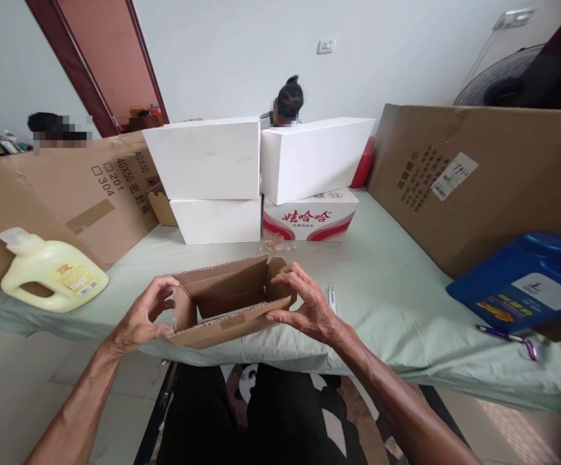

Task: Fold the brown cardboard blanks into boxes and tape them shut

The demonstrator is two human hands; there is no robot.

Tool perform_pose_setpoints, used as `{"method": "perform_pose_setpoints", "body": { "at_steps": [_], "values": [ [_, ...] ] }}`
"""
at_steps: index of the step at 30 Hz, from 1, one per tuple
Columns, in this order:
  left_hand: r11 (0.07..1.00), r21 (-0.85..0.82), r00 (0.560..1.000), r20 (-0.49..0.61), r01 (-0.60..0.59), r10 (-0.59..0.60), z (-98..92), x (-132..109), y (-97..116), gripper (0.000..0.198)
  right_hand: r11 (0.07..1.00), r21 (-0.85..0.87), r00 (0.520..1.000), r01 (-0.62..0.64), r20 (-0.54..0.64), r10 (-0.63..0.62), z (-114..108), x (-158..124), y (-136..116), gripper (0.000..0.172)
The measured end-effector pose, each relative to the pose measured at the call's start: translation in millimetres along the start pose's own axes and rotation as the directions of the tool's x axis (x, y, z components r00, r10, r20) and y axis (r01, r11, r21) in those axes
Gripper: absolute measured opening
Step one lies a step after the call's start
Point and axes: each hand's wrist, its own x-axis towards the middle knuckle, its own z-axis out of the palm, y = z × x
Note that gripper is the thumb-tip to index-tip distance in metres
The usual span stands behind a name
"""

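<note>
Dark trousers (261, 413) right at the bottom, cut off by the edge. Just above, left hand (147, 310) and right hand (304, 303) both gripping a small brown box (227, 297), open on top, at the near edge of a table (387, 278) with a pale green cloth. Left fingers curled round the left end; right fingers over the right flap, thumb on the front wall. Off to the left, a yellow bottle (50, 271) lying on its side, label too small to read. Behind it, a big cardboard sheet (91, 187) printed "40X50", "201" and "304", plus some Chinese words. Farther back, three white boxes (205, 158) with no writing, one resting on a red-and-white box (309, 216) marked 娃哈哈 in red. Peeking over them, the top of a person (287, 97), mostly hidden. On the right, another cardboard sheet (479, 181) with a white sticker, too blurry to read. Near it, a blue bottle (527, 284), fuzzy, with a big "T" on its label.
</note>
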Motion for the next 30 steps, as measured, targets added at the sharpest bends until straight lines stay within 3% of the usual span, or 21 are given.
{"method": "perform_pose_setpoints", "body": {
  "at_steps": [4,10,14,17,22,30],
  "values": [
    [0.999,0.01,0.998,-0.055,0.032,-0.031,-1.6,-5.9,-12.1,0.119,0.998,-0.043,0.999,-0.046,0.002,0.046,1.3,-1.4,-0.5,0.058],
    [0.987,0.162,0.999,-0.047,0.017,-0.009,6.1,-15.4,-2.3,0.116,0.992,-0.112,0.998,-0.061,0.017,0.063,2.9,-4.9,-2.4,0.063],
    [0.961,0.275,1.0,-0.007,0.015,-0.014,4.4,-14.9,14.4,0.1,0.992,-0.104,0.997,-0.073,0.007,0.074,4.2,-6.5,-0.1,0.067],
    [0.964,0.264,0.998,-0.061,0.001,0.016,6.6,-12.6,15.7,0.093,0.994,-0.08,0.998,-0.069,-0.002,0.07,4.5,-6.9,1.5,0.064],
    [0.978,0.207,0.987,-0.153,-0.011,0.044,13.3,-12.6,1.8,0.096,0.996,-0.061,0.997,-0.068,-0.03,0.066,6.0,-10.7,3.6,0.057],
    [0.981,0.195,0.992,-0.119,-0.009,0.032,17.7,-12.0,6.5,0.097,0.997,-0.043,0.996,-0.061,-0.068,0.058,11.5,-14.5,6.9,0.06]
  ]
}}
